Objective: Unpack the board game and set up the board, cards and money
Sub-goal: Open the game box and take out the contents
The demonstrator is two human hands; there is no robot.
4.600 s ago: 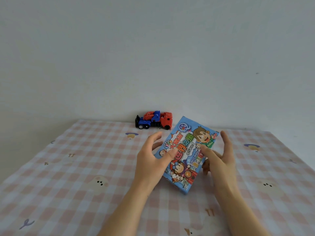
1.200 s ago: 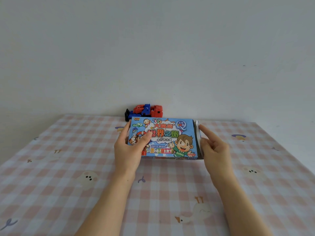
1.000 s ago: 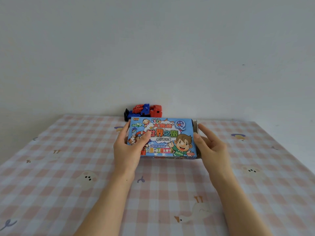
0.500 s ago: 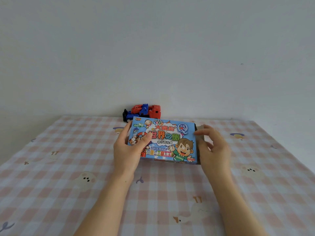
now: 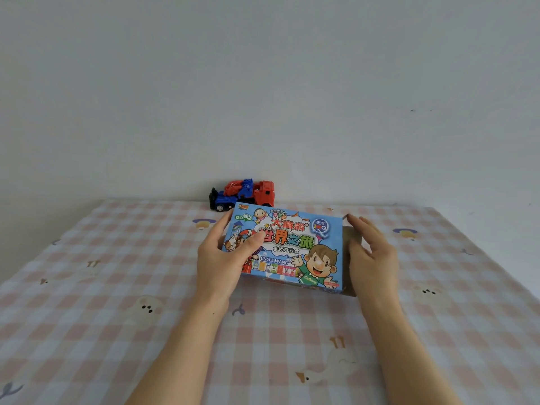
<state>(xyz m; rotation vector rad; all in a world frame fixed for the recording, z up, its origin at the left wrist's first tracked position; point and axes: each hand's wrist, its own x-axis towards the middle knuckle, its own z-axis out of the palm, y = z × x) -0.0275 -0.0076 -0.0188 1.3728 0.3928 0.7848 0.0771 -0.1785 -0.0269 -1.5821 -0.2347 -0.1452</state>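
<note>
Holding the box: your left grip (image 5: 222,258) clasps the left end of the game box (image 5: 292,244). Its thumb (image 5: 257,241) lies across the printed face, and its fingers wrap round the far-left edge.
Right grip: your right grip (image 5: 371,255) is released. Its fingers (image 5: 362,226) are nearly straight and laid against the brown flap (image 5: 352,244) at the box's right end, and its thumb is hidden behind the hand.
Game box: it is blue and cartoon-printed, with its long side running left to right and the printed face tilted up towards you. It sits between your two grips, over the middle of the worktop (image 5: 117,287) and towards the far side. You cannot tell whether its lower edge rests on the cloth.
Flap: the right end of the box stands open, showing bare brown card next to your right grip.
Worktop: a pink-and-white checked cloth with small cartoon animals covers it, and it runs up to a plain pale wall (image 5: 263,83) on the far side.
Toy truck: a red and blue toy truck (image 5: 242,194) stands at the far edge by the wall, just behind the box's far-left corner, with its red cab to the right. You cannot tell whether box and truck touch.
Forearms: both of yours are bare and reach in from the near edge, one on each side of the box.
</note>
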